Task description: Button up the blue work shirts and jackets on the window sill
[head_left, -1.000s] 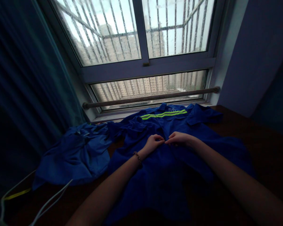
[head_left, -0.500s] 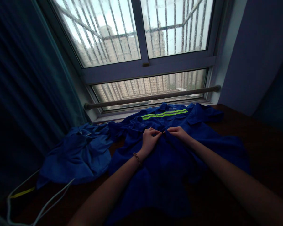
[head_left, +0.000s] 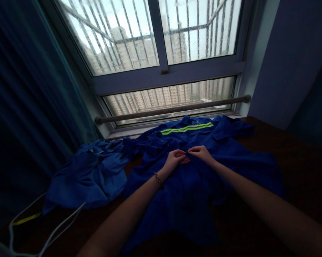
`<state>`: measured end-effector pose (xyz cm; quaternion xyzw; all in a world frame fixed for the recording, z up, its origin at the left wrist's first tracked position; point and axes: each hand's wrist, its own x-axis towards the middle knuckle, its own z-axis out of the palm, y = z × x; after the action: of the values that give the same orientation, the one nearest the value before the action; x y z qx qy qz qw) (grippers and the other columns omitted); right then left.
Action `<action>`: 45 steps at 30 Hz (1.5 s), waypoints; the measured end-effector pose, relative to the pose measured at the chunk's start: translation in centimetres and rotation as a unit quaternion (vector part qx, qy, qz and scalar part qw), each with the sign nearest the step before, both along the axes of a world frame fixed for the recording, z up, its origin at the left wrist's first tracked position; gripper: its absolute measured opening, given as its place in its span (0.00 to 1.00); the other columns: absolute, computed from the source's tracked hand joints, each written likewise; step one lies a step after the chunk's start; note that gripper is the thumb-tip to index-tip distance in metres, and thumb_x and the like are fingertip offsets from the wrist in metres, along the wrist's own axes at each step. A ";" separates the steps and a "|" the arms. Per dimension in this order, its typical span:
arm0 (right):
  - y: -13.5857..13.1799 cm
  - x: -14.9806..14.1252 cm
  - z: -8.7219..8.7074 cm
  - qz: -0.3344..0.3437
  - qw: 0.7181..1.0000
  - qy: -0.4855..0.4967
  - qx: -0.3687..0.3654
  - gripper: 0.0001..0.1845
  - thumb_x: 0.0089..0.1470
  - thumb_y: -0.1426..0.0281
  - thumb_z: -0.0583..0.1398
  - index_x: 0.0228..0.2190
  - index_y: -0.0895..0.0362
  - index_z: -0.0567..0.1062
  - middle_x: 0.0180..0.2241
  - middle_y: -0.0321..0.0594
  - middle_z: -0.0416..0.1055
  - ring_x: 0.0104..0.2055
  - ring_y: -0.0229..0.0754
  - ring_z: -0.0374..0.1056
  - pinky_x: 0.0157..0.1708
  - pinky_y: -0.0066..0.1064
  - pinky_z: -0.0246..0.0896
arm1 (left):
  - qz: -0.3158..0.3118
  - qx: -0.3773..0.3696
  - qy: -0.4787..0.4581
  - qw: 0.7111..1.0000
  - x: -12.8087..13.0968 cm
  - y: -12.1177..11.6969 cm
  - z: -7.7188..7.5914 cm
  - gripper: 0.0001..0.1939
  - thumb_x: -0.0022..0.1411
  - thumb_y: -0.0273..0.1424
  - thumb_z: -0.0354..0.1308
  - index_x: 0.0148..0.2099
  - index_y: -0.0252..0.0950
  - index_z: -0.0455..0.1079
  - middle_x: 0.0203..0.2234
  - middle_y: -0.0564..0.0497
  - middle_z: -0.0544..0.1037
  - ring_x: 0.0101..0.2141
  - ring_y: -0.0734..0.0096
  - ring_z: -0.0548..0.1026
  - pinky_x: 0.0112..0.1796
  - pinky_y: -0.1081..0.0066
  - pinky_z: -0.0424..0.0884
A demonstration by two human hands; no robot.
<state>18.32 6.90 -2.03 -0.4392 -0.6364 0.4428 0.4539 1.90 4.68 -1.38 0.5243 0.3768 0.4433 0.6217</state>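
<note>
A blue work shirt (head_left: 193, 200) with a neon green stripe (head_left: 186, 128) near its collar lies spread on a dark wooden table (head_left: 297, 153). My left hand (head_left: 174, 159), with a bead bracelet on the wrist, pinches the shirt's front at the middle of the chest. My right hand (head_left: 201, 153) pinches the fabric right beside it, fingertips almost touching those of the left. Both hands are closed on the cloth along the front opening.
A second blue garment (head_left: 88, 175) lies crumpled at the left of the table. White cables (head_left: 51, 232) run across the near left corner. Behind the table is a barred window (head_left: 161, 53) with a rail (head_left: 171, 110) along its sill, and a dark curtain (head_left: 24, 107) hangs at the left.
Both hands first moved a little up the shirt front toward the collar, then came slightly back down, still pinching the fabric together.
</note>
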 end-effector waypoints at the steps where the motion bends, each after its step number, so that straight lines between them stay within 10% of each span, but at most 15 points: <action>1: 0.0 -0.1 -0.1 -0.012 1.000 -0.002 0.001 0.15 0.36 0.62 0.61 0.27 0.61 0.76 0.26 0.41 0.74 0.30 0.43 0.70 0.32 0.31 0.63 | -0.001 -0.002 -0.008 1.000 -0.1 0.1 -0.1 0.15 0.45 0.28 0.63 0.35 0.30 0.64 0.25 0.47 0.76 0.28 0.68 0.76 0.33 0.69 0.72; 12: -1.3 -1.0 0.0 -0.083 0.974 -0.105 0.185 0.08 0.44 0.69 0.58 0.24 0.59 0.76 0.27 0.40 0.72 0.29 0.38 0.68 0.30 0.26 0.61 | 0.006 -0.017 -0.016 1.000 0.0 0.1 -0.3 0.12 0.44 0.24 0.63 0.32 0.29 0.63 0.23 0.48 0.76 0.26 0.69 0.76 0.30 0.72 0.72; 35: -1.7 -1.6 0.0 -0.049 0.971 -0.129 0.195 0.04 0.41 0.72 0.59 0.24 0.59 0.68 0.24 0.34 0.65 0.26 0.34 0.61 0.26 0.24 0.54 | 0.143 -0.062 -0.049 0.986 0.8 -0.5 0.0 0.15 0.45 0.15 0.54 0.35 0.33 0.57 0.19 0.56 0.68 0.19 0.78 0.70 0.25 0.75 0.68; 45: -1.9 -1.6 0.3 -0.047 0.983 -0.094 0.153 0.10 0.46 0.64 0.56 0.21 0.58 0.65 0.19 0.32 0.61 0.23 0.34 0.57 0.24 0.25 0.51 | 0.103 0.050 0.022 0.993 1.1 -1.1 0.0 0.20 0.39 0.19 0.59 0.34 0.35 0.54 0.19 0.59 0.68 0.19 0.81 0.66 0.23 0.80 0.60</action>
<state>16.68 4.97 -1.69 -0.4341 -0.7148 0.2754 0.4741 3.03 3.60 -1.41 0.5228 0.4195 0.5120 0.5372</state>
